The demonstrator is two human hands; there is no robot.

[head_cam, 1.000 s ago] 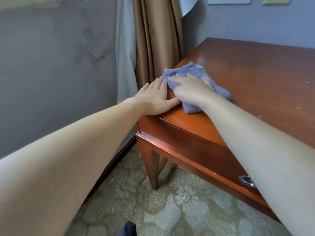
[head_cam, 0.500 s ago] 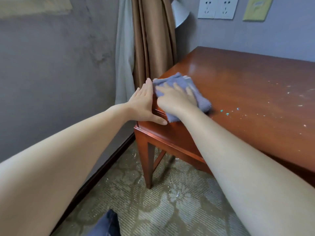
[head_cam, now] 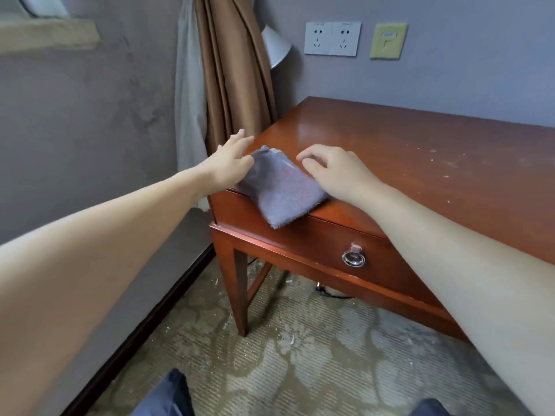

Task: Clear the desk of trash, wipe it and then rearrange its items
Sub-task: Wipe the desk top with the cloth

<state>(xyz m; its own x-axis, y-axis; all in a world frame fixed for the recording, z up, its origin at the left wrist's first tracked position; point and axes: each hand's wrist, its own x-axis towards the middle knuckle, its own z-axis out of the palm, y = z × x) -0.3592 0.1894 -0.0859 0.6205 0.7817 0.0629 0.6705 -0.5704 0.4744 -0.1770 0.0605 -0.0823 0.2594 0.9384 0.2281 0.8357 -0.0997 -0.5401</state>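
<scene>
- The folded blue-grey cloth (head_cam: pixel 279 190) is seen at the front-left corner of the counter (head_cam: pixel 405 139), and one corner of it is draped over the front edge onto the drawer front (head_cam: pixel 324 241).
- The left hand (head_cam: pixel 231 157) is held flat at the counter's left edge with the fingers stretched straight out; nothing is gripped. The thumb side is set right against the cloth's left edge, though contact cannot be confirmed.
- The right hand (head_cam: pixel 333 169) is placed over the cloth's right edge, with the fingers loosely bent and the tips pointed down at the wood just beyond the cloth. Nothing is seen to be held in it.
- The cloth is flanked by the two hands, one on each side.
- Pale specks (head_cam: pixel 444 166) are scattered towards the counter's right side, well apart from the cloth.
- A metal ring pull (head_cam: pixel 353 259) is hung on the drawer front, below the right forearm.
- A brown curtain (head_cam: pixel 237 70) is hung beyond the counter's back-left corner, with a white lampshade (head_cam: pixel 276 46) partly hidden behind it.
- A double wall socket (head_cam: pixel 332 39) and a yellow plate (head_cam: pixel 388 41) are mounted on the wall above the back edge.
- Bits of debris (head_cam: pixel 291 340) are strewn over the patterned carpet (head_cam: pixel 330 370) beneath.
</scene>
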